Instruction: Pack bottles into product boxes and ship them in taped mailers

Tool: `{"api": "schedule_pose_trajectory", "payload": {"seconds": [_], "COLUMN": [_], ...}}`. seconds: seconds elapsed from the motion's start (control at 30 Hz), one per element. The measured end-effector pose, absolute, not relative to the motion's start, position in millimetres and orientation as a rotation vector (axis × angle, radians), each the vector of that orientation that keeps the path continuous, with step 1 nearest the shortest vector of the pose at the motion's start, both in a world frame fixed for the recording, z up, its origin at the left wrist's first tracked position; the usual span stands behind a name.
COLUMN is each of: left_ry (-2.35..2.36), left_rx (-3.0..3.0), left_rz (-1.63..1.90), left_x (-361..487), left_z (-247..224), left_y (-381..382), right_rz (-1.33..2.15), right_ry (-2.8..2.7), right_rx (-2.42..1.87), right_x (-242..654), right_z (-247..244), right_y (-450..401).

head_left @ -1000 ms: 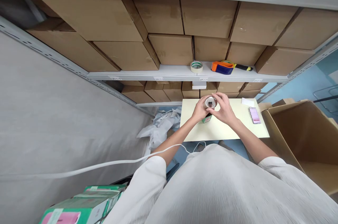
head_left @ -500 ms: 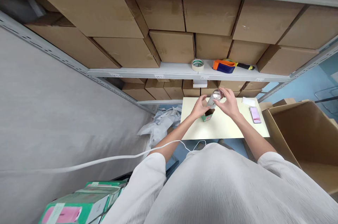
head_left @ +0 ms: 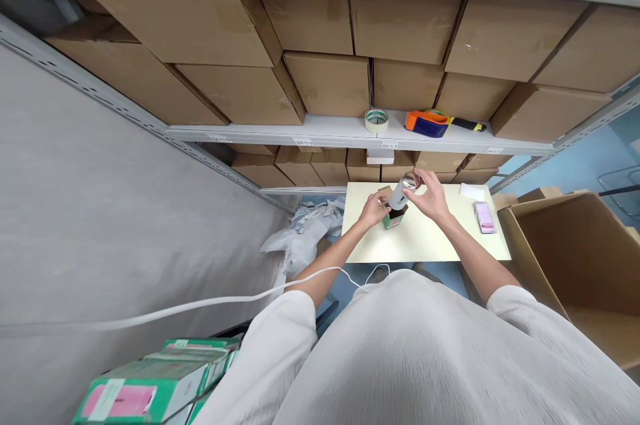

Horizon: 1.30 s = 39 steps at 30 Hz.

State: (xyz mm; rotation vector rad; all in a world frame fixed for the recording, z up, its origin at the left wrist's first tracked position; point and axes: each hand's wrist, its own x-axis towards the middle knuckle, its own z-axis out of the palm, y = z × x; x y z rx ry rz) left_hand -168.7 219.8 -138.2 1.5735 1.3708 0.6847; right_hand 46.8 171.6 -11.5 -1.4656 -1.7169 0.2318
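A white cylinder with a shiny silver end is tilted over a small open green carton, its lower end at the carton's mouth. My right hand grips the cylinder round its upper, silver end. At the left edge of the carton, my left hand is closed with its fingertips on the opening, by a raised brown flap. The carton stands on a pale yellow tabletop. How far the cylinder reaches inside is hidden.
A phone and a white paper lie on the tabletop's right side. Shelves of cardboard boxes stand ahead, bearing a tape roll and an orange-and-blue tape dispenser. A large open carton is at right; a white cable crosses left.
My right hand has brought the cylinder down and slightly left to the carton's mouth. My left hand has come off the cylinder's side and down to the carton's edge.
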Motion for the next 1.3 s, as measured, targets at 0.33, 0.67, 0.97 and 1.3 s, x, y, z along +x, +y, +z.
{"api": "schedule_pose_trajectory", "payload": {"seconds": [0.33,0.67,0.97,1.3], "left_ry": [1.361,1.398,1.366,1.371], "left_rx": [1.574,1.627,1.615,1.605], "left_rz": [0.682,0.64,0.601,0.62], "left_x": [-171.5,-181.1,-183.7,-181.4], "left_z": [-145.9,-144.8,-146.7,-144.3], "left_y": [219.4,216.1,217.0,221.1], "right_rz": [0.318,0.392,0.48,0.564], "right_ry": [-1.757,-1.894,-1.905,-1.856], "right_rx": [-1.439,-1.352,-1.458,-1.584], "right_x": [42.1,39.2,32.3,19.8], "right_z": [-30.2,-34.1,-58.6,-84.0], "right_y": [169.3,162.5,167.7,171.8]}}
